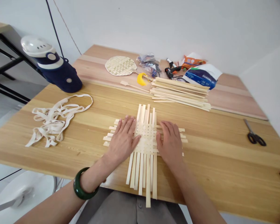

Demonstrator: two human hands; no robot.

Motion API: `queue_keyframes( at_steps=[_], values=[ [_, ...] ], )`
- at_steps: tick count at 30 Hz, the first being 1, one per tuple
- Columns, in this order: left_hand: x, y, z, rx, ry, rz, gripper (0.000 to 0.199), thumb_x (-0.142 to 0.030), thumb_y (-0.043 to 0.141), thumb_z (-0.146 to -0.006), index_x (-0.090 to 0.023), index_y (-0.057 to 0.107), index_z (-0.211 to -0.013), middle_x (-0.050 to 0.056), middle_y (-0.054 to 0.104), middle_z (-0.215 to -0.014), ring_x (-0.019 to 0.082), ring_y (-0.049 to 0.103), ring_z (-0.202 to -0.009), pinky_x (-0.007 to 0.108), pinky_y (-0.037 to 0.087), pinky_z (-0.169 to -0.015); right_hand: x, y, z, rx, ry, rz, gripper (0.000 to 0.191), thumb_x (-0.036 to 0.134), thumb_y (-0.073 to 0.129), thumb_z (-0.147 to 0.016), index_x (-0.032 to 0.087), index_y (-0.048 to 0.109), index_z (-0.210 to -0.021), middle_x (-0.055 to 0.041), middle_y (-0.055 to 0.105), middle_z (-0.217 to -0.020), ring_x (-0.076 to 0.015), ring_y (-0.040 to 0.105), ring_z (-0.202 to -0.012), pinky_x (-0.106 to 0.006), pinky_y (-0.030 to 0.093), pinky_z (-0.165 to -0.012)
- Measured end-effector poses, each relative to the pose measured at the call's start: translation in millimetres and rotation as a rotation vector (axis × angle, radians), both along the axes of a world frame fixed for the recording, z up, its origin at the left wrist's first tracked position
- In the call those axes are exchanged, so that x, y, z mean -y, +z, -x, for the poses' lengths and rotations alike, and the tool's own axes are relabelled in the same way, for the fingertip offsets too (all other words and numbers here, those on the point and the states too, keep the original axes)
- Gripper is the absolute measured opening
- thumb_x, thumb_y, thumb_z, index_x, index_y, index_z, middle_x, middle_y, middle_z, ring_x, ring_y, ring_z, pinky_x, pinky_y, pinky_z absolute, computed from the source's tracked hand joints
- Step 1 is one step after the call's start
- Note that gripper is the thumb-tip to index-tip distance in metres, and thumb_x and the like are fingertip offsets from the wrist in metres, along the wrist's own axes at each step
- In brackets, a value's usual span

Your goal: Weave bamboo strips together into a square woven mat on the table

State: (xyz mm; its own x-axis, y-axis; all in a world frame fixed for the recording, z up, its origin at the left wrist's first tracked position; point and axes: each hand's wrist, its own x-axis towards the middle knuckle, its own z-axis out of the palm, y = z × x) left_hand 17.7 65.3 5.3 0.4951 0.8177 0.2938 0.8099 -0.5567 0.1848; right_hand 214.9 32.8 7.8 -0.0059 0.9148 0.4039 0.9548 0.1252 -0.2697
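Observation:
A cross-shaped weave of pale bamboo strips (145,140) lies flat on the wooden table, its center tightly interlaced and loose ends sticking out on every side. My left hand (123,137) rests flat over the weave's left strips, fingers stretched out and thumb toward the center. On the opposite side, my right hand (170,141) lies over the right strips with its fingers extended and slightly curved. Neither hand grips a strip. The palms hide parts of the side strips.
Behind the weave lie a stack of bamboo strips (180,93), a round woven fan (120,65), a yellow roll (142,79), a glue gun (172,71) and a tissue pack (200,76). Cream fabric tape (53,119) and a blue bottle (58,71) are left, scissors (254,135) right.

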Motion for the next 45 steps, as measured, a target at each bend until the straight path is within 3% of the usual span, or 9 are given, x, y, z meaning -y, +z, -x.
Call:
queue_keyframes(
  at_steps=[3, 6, 18, 25, 29, 36, 45],
  values=[
    [1.9, -13.9, 1.8, -0.016, 0.009, 0.016, 0.061, -0.042, 0.041, -0.099, -0.001, 0.039, -0.143, 0.022, 0.043, -0.150, 0.034, 0.034, -0.144, 0.052, 0.029, -0.118, 3.8, -13.7, 3.8, 0.010, 0.064, 0.025, 0.039, 0.024, 0.040, -0.096, 0.012, 0.054, -0.131, -0.0138, 0.060, -0.133, -0.0291, 0.049, -0.128, -0.054, 0.039, -0.112],
    [2.3, -18.6, 2.9, -0.009, -0.001, 0.016, 0.063, -0.043, 0.040, -0.100, -0.001, 0.035, -0.146, 0.022, 0.039, -0.152, 0.033, 0.032, -0.145, 0.051, 0.028, -0.119, 4.9, -20.3, 4.7, -0.001, 0.070, 0.002, 0.041, 0.022, 0.040, -0.095, 0.011, 0.053, -0.132, -0.0139, 0.058, -0.135, -0.0284, 0.048, -0.129, -0.051, 0.040, -0.112],
    [2.7, -15.1, 3.0, -0.005, -0.005, 0.020, 0.062, -0.044, 0.039, -0.100, -0.001, 0.037, -0.144, 0.023, 0.040, -0.152, 0.034, 0.033, -0.144, 0.052, 0.029, -0.118, 5.8, -19.7, 4.8, -0.014, 0.044, -0.033, 0.040, 0.022, 0.041, -0.095, 0.011, 0.052, -0.132, -0.0157, 0.059, -0.132, -0.0280, 0.049, -0.127, -0.052, 0.042, -0.110],
    [-0.1, 0.9, 0.3, 0.007, 0.035, 0.064, 0.054, -0.036, 0.049, -0.096, -0.003, 0.045, -0.138, 0.022, 0.053, -0.137, 0.033, 0.046, -0.133, 0.049, 0.033, -0.116, 1.5, -11.1, 5.5, 0.040, 0.018, 0.001, 0.038, 0.027, 0.042, -0.096, 0.013, 0.053, -0.130, -0.0157, 0.062, -0.125, -0.0294, 0.053, -0.120, -0.052, 0.046, -0.103],
    [-2.6, 5.7, -7.2, 0.003, 0.082, 0.051, 0.054, -0.035, 0.053, -0.094, -0.003, 0.045, -0.137, 0.021, 0.055, -0.130, 0.034, 0.049, -0.127, 0.052, 0.033, -0.115, -5.1, -7.7, 11.2, 0.115, -0.041, -0.005, 0.035, 0.026, 0.044, -0.096, 0.009, 0.056, -0.124, -0.0179, 0.063, -0.120, -0.0299, 0.053, -0.115, -0.052, 0.041, -0.106],
    [-6.2, -0.5, -12.4, 0.106, 0.084, 0.041, 0.044, -0.035, 0.053, -0.093, -0.006, 0.051, -0.126, 0.021, 0.052, -0.119, 0.035, 0.047, -0.116, 0.055, 0.041, -0.105, -9.3, -12.9, 17.4, 0.082, -0.050, -0.036, 0.027, 0.020, 0.042, -0.095, 0.011, 0.060, -0.113, -0.0161, 0.061, -0.111, -0.0281, 0.049, -0.108, -0.045, 0.045, -0.095],
    [-6.6, -3.0, -13.3, 0.131, 0.076, 0.030, 0.041, -0.035, 0.052, -0.093, -0.009, 0.048, -0.124, 0.019, 0.049, -0.119, 0.035, 0.044, -0.117, 0.058, 0.040, -0.104, -9.3, -15.1, 16.3, 0.037, -0.042, -0.049, 0.027, 0.017, 0.043, -0.094, 0.014, 0.059, -0.115, -0.0144, 0.060, -0.111, -0.0272, 0.048, -0.108, -0.044, 0.045, -0.095]
  ],
)
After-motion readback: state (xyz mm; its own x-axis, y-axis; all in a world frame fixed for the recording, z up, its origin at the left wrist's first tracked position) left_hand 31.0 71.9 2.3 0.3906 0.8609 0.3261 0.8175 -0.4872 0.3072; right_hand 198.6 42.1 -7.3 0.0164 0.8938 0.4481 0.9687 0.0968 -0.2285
